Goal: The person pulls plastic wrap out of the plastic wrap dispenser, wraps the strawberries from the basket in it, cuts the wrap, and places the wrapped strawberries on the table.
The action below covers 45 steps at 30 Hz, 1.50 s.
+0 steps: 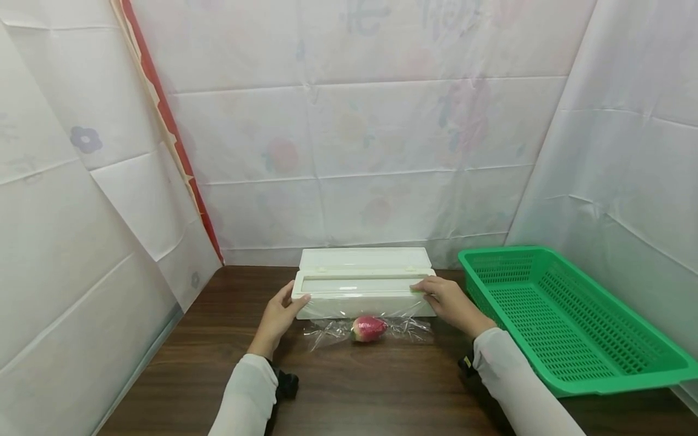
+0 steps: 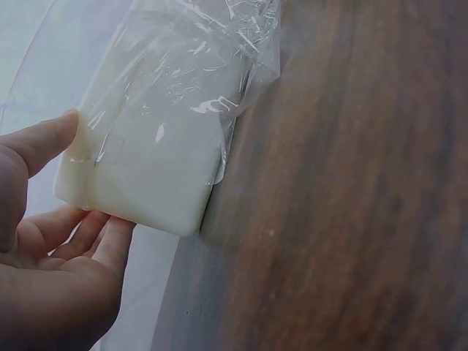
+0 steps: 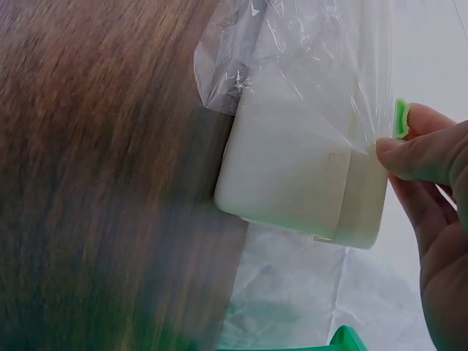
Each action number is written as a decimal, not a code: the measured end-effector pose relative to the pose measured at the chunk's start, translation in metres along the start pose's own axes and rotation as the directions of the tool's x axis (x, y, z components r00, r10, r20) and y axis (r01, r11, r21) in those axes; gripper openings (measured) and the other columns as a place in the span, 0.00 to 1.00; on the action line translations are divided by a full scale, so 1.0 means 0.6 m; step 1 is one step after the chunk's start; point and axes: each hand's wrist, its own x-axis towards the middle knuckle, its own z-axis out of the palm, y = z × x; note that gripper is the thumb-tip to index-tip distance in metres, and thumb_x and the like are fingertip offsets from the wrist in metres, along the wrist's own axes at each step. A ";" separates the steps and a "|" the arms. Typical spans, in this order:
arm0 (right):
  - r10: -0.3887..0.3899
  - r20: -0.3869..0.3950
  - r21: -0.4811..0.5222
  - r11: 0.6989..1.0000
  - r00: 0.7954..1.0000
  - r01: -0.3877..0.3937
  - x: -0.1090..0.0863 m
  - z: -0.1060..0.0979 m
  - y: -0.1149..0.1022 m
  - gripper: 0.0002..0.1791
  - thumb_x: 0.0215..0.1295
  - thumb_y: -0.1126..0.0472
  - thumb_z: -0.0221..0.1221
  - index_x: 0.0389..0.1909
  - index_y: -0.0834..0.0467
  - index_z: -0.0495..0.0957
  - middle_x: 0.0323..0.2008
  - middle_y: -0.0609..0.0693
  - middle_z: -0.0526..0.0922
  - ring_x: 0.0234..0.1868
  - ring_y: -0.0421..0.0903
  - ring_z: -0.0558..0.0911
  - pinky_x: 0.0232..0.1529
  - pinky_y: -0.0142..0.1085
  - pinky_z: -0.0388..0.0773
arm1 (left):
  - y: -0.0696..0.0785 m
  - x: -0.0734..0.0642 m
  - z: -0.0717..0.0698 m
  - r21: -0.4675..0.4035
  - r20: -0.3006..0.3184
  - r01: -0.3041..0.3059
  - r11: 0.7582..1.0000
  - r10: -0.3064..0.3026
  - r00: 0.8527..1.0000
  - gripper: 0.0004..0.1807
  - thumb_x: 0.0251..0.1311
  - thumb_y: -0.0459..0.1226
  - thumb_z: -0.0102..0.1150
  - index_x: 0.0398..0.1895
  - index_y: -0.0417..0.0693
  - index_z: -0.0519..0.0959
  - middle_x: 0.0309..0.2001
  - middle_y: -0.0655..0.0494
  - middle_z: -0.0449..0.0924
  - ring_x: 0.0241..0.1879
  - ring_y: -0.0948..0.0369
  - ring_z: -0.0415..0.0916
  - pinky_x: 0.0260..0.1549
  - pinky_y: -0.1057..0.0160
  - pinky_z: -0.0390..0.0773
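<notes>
White plastic forms the long box (image 1: 349, 295) that lies crosswise at the far middle of the bench (image 1: 349, 387), its lid (image 1: 364, 258) tipped back on the far side. Clear film (image 1: 409, 328) drapes over its near face and spreads onto the wood, where a red-and-pale fruit (image 1: 369, 329) sits with it; whether the fruit lies over or under the sheet I cannot tell. The hands are apart: the left hand (image 1: 278, 315) grips the box's left end, thumb on the upper near edge, while the right hand (image 1: 451, 303) pinches a small green tab (image 3: 401, 118) at the right end. To the right stands a green basket (image 1: 534, 309).

The tab looks like a sliding cutter. To work it well, I would brace the left end firmly, draw the film flat and taut across the edge, and run the tab straight in one even stroke, leaving the fruit undisturbed.
</notes>
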 end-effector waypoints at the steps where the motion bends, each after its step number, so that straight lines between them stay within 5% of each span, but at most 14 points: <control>1: -0.003 -0.002 0.002 1.000 1.000 0.003 0.000 0.001 0.000 0.19 0.54 0.74 0.62 0.46 0.57 0.80 0.45 0.53 0.82 0.47 0.46 0.78 0.38 0.43 0.82 | -0.001 0.000 0.000 0.000 -0.001 -0.001 1.000 0.001 1.000 0.45 0.53 0.56 0.61 0.71 0.51 0.55 0.69 0.45 0.57 0.64 0.48 0.57 0.60 0.43 0.63; 5: 0.011 0.006 0.011 1.000 1.000 -0.011 -0.003 0.002 0.001 0.19 0.54 0.74 0.61 0.47 0.58 0.80 0.45 0.54 0.82 0.46 0.46 0.78 0.36 0.42 0.82 | -0.003 -0.003 0.001 -0.005 0.010 -0.003 1.000 0.003 1.000 0.44 0.53 0.55 0.61 0.71 0.52 0.56 0.69 0.45 0.57 0.64 0.48 0.57 0.60 0.42 0.64; 12: 0.164 0.066 0.076 0.983 0.984 -0.168 0.002 -0.010 -0.011 0.18 0.55 0.67 0.63 0.49 0.59 0.79 0.46 0.54 0.80 0.40 0.47 0.80 0.36 0.43 0.83 | 0.001 -0.006 0.001 -0.019 0.013 -0.015 1.000 0.015 1.000 0.43 0.56 0.53 0.61 0.71 0.51 0.54 0.69 0.43 0.57 0.63 0.49 0.59 0.60 0.43 0.64; 25: 0.300 -0.052 0.029 0.954 0.953 -0.298 0.026 0.010 -0.044 0.14 0.52 0.63 0.68 0.41 0.59 0.82 0.35 0.53 0.81 0.35 0.45 0.78 0.35 0.43 0.82 | -0.001 -0.004 0.001 -0.018 0.008 -0.010 1.000 0.010 1.000 0.44 0.55 0.53 0.61 0.71 0.50 0.54 0.68 0.43 0.58 0.62 0.49 0.60 0.59 0.43 0.66; 45: 0.245 -0.052 -0.011 0.969 0.968 -0.246 0.020 0.015 -0.031 0.10 0.50 0.62 0.69 0.35 0.55 0.82 0.31 0.47 0.81 0.32 0.40 0.76 0.32 0.40 0.80 | -0.001 -0.007 0.000 -0.017 0.022 -0.025 1.000 0.025 0.999 0.45 0.55 0.56 0.60 0.72 0.52 0.52 0.69 0.42 0.56 0.64 0.47 0.57 0.60 0.41 0.62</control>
